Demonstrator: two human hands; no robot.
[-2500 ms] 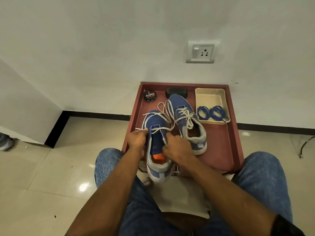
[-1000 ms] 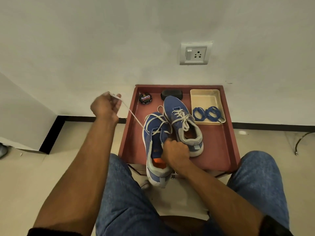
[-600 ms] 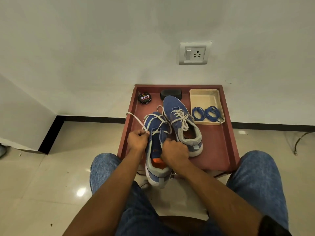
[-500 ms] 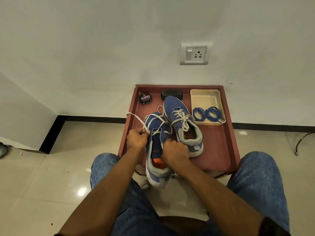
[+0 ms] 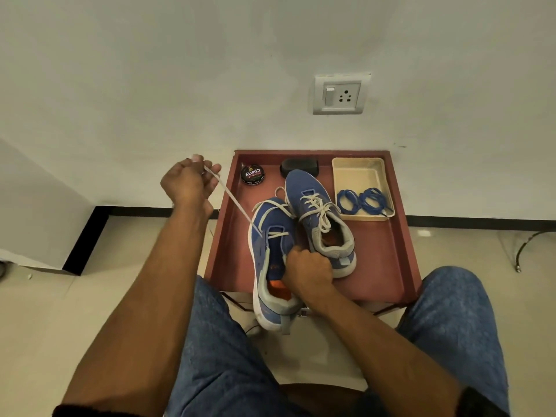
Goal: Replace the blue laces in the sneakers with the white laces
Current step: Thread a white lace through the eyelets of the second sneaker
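Left hand point(image 5: 189, 183) pinches the white lace point(image 5: 237, 206) taut beyond the tray's point(image 5: 403, 251) left edge; right hand point(image 5: 308, 270) grips the near shoe point(image 5: 269, 257).

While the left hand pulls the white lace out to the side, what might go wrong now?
1. The left hand pulls the white flat lace taut; the other end may slip back through an eyelet.
2. The near blue mesh sneaker overhangs the red-brown tray's front edge; only the right hand steadies it, so it may tip off.
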